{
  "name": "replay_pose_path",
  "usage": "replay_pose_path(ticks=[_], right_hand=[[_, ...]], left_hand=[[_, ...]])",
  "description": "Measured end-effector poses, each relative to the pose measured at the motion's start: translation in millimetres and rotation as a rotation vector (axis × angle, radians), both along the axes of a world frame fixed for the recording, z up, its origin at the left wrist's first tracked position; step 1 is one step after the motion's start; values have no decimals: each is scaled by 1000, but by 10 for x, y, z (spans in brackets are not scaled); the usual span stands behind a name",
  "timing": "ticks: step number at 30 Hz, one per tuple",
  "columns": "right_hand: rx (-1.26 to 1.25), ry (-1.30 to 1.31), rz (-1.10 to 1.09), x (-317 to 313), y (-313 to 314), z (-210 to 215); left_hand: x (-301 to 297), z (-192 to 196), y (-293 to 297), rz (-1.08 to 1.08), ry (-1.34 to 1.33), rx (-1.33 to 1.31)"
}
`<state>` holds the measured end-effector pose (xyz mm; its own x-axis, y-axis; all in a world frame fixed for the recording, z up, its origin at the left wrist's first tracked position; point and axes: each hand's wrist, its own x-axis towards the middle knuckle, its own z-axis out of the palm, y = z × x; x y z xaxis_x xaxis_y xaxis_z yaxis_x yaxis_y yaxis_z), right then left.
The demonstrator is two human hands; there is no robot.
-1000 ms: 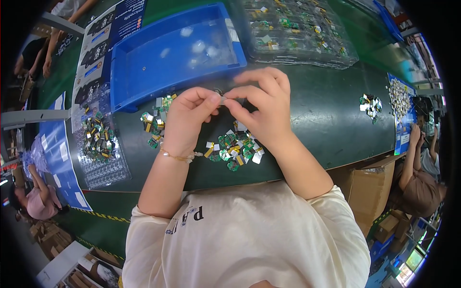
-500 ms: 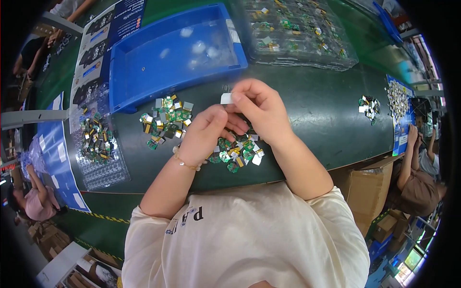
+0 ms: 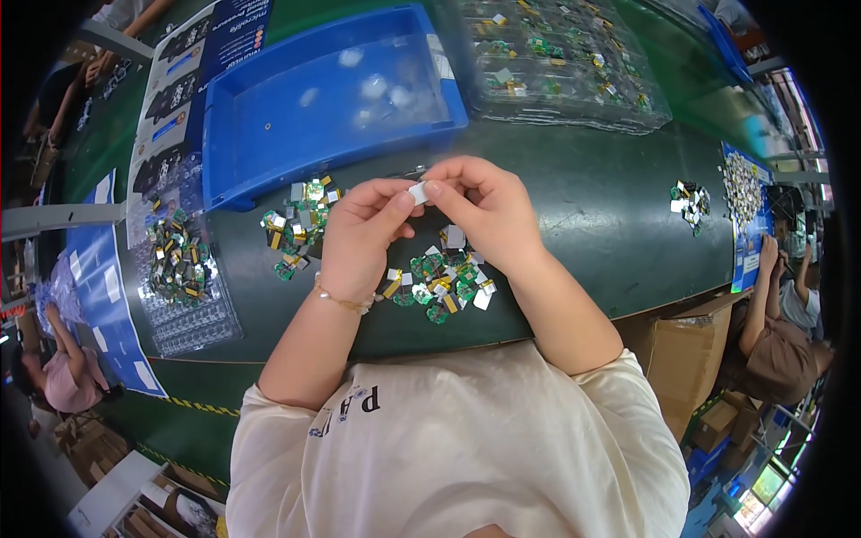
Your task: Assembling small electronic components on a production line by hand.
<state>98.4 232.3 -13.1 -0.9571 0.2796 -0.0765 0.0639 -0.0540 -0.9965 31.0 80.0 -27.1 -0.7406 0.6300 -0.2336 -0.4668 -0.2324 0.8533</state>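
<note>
Both hands meet above the middle of the dark green surface [image 3: 574, 224], and between them sits a small white square piece [image 3: 418, 192], held clear of the surface just in front of the blue plastic tray [image 3: 269, 143]. The left hand [image 3: 359, 238] has its thumb and forefinger pressed onto the piece from one side, and the right hand [image 3: 480, 211] pinches the same piece from the other, so each grip is closed on it and neither is spread. I cannot tell whether the piece is one part or two being pressed together; it is too small. Directly below the hands, near the front edge of the surface, lies a loose heap of small green circuit boards with white and yellow bits [image 3: 439, 282], and a second such heap [image 3: 300, 224] lies to the left, touching the tray's near wall. A clear moulded tray filled with similar parts [image 3: 179, 269] sits by the left edge, another clear tray [image 3: 565, 63] along the far edge, and a smaller pile [image 3: 691, 199] toward the right edge. As I read it, the step in hand is fingertip work on a single piece, and the next move calls for a steady two-sided pinch and careful alignment, since the piece is tiny and could easily slip into the heap beneath.
</note>
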Motion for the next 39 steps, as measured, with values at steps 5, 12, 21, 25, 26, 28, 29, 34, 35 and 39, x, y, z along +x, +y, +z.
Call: replay_pose_path(ticks=[5,12,21,25,26,28,29,34,35,39], right_hand=[[802,320,-107,-27,57,10],[977,437,-258,-41,-34,-5],[715,341,-118,-54,10,75],[736,426,-360,-203,105,155],[977,486,-378,-316,197,123],[1412,273,-425,-371,119,88],[1412,273,-426,-348,113,99],[913,500,-12,-170,231,79],[790,478,127,-133,219,71],[463,436,287,-99,192,-17]], left_hand=[[52,72,64,86,-32,-17],[47,-62,45,107,27,2],[54,-18,37,135,-58,84],[-7,7,1,146,-91,95],[-11,5,-1,128,-59,96],[5,14,-3,122,-52,77],[10,16,-2,115,-45,57],[-36,2,-39,-27,-53,96],[-55,-8,-58,-151,-89,178],[-121,6,-122,-284,-154,256]])
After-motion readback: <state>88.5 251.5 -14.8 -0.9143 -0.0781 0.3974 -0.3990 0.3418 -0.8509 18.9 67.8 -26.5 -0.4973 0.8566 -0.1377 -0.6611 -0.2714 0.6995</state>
